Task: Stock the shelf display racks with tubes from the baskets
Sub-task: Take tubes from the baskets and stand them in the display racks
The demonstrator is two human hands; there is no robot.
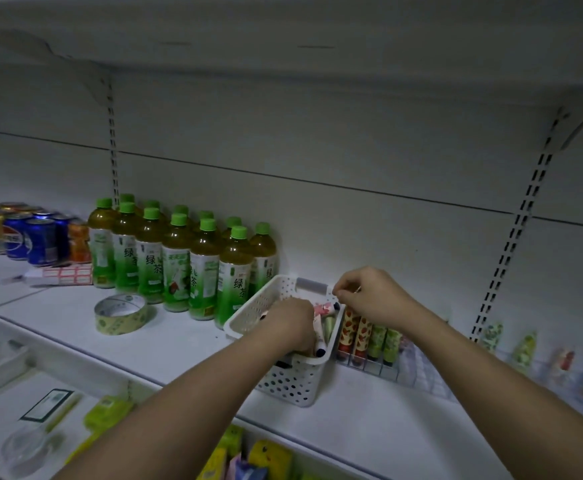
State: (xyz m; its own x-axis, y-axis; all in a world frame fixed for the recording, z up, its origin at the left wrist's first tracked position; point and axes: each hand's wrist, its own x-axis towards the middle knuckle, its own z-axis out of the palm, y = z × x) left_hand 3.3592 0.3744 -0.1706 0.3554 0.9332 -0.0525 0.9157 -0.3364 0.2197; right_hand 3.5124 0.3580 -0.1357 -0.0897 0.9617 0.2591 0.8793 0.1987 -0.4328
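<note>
1. Head view: the left hand (295, 323) is down inside the white perforated basket (284, 379), fingers curled among the tubes (324, 323) lying there. It seems to be gripping one, though which tube I cannot tell, since the hand covers it.
2. The loose tubes lie with their long axes running from the basket's near rim toward the back wall, dark caps (320, 349) at the near end, directly under and just right of the left hand's fingers. That hand is plainly the nearer one.
3. The right hand (369, 297) hovers over the wire display rack (380, 367), just right of the basket, fingertips pinched together. Whether something small is between them I cannot tell.
4. The rack touches the basket's right side, so a lifted tube travels only a short way rightward and must turn upright.
5. Racked tubes (369, 337) stand upright: two red-patterned, two green. Those in the basket look pink and pale green.
</note>
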